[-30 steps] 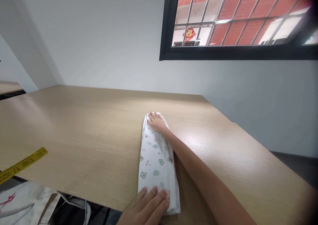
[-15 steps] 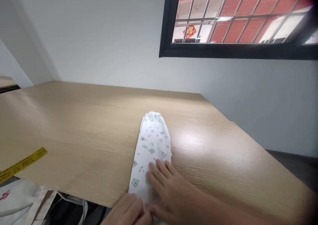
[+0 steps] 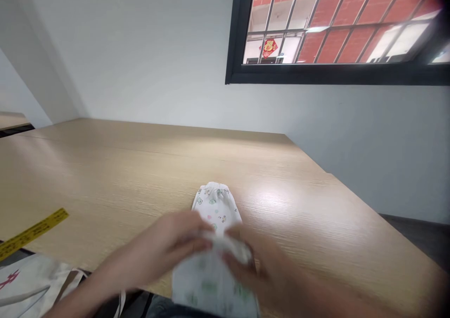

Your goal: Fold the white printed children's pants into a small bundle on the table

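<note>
A white cloth garment (image 3: 220,210), printed with small green and pink animal figures, lies on the table with its gathered elastic end pointing away from me. Its near part is lifted and bunched between my hands, hanging down toward the table's front edge. My left hand (image 3: 183,238) pinches the raised fold from the left side, fingers bent around it. From the right, my right hand (image 3: 251,257) grips the same fold with thumb and fingers. Both hands are blurred by motion and cover the middle of the cloth.
The light wood table (image 3: 123,168) reaches back to a grey-white wall (image 3: 151,51). Yellow printed tape (image 3: 35,233) sticks to its left front edge. Below that edge sits a pale bag (image 3: 31,280) with straps. A dark-framed window (image 3: 316,74) is at the upper right.
The garment's far end has slid toward me. My hands have gone from lying low on the cloth to lifting its near part in a fold, the right hand now gripping instead of flat.
</note>
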A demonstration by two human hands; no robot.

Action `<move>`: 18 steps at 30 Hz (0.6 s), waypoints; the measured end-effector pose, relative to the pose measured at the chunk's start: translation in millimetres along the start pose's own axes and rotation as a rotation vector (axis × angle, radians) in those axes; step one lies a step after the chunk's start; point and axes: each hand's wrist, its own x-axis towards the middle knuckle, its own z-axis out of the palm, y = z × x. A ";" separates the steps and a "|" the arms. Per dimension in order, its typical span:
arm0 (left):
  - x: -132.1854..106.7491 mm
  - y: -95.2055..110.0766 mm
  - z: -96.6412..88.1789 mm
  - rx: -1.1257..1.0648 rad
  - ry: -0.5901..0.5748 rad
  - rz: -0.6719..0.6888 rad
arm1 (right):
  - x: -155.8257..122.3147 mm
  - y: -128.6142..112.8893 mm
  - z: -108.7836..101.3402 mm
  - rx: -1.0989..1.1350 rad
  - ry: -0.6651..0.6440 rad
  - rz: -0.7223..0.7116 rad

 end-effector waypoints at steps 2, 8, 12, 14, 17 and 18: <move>47.2 -13.0 -10.6 -0.042 -0.020 -0.019 | 40.9 23.5 -10.6 0.070 0.160 0.099; 135.0 -89.6 31.2 -0.021 0.017 -0.048 | 118.3 94.0 -6.6 0.001 0.254 0.289; 140.9 -118.0 56.1 -0.019 0.042 -0.078 | 126.0 107.8 -0.4 -0.090 0.196 0.317; 137.1 -118.9 58.0 -0.022 0.099 -0.082 | 124.7 105.1 -3.0 -0.203 0.232 0.218; 123.0 -104.1 53.5 -0.036 0.225 -0.065 | 118.2 92.3 -6.6 -0.424 0.274 -0.129; 115.7 -95.9 51.4 -0.057 0.243 -0.042 | 114.3 86.1 -5.6 -0.461 0.235 -0.248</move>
